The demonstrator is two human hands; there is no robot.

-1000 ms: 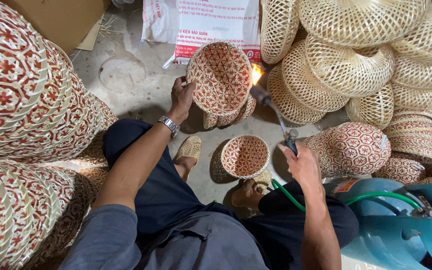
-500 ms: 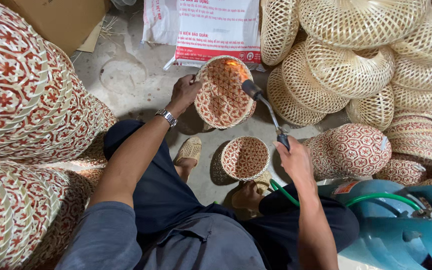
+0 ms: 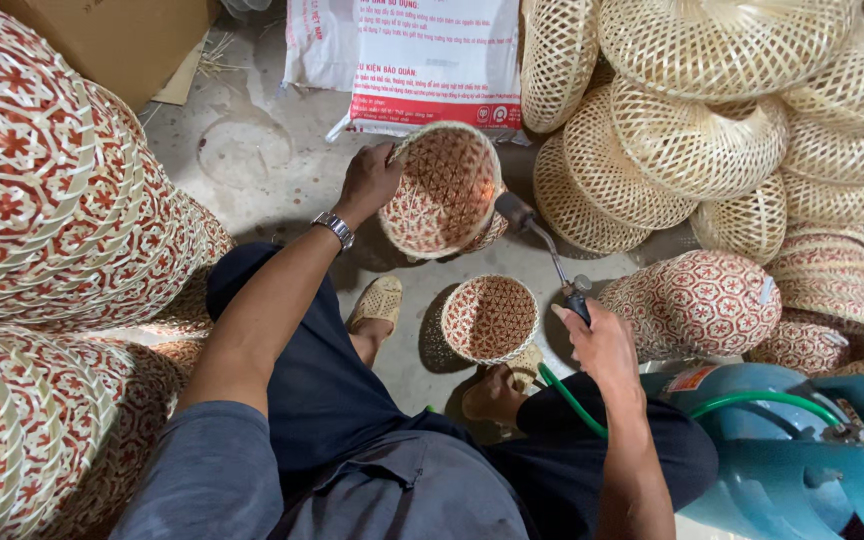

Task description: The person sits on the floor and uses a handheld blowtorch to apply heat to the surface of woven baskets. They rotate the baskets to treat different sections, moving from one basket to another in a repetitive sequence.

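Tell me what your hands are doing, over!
Left hand holds basket tilted. Right hand grips torch, nozzle beside basket. Nothing between.

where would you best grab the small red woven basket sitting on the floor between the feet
Probably by its rim, from above. The small basket sits upright with its mouth open to the camera, so a thumb inside and fingers outside the near edge would pinch it. The right hand is closest but holds the torch.

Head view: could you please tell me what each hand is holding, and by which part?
The left hand grips the red-patterned woven basket by its rim. The right hand holds the gas torch by its handle, near the green hose.
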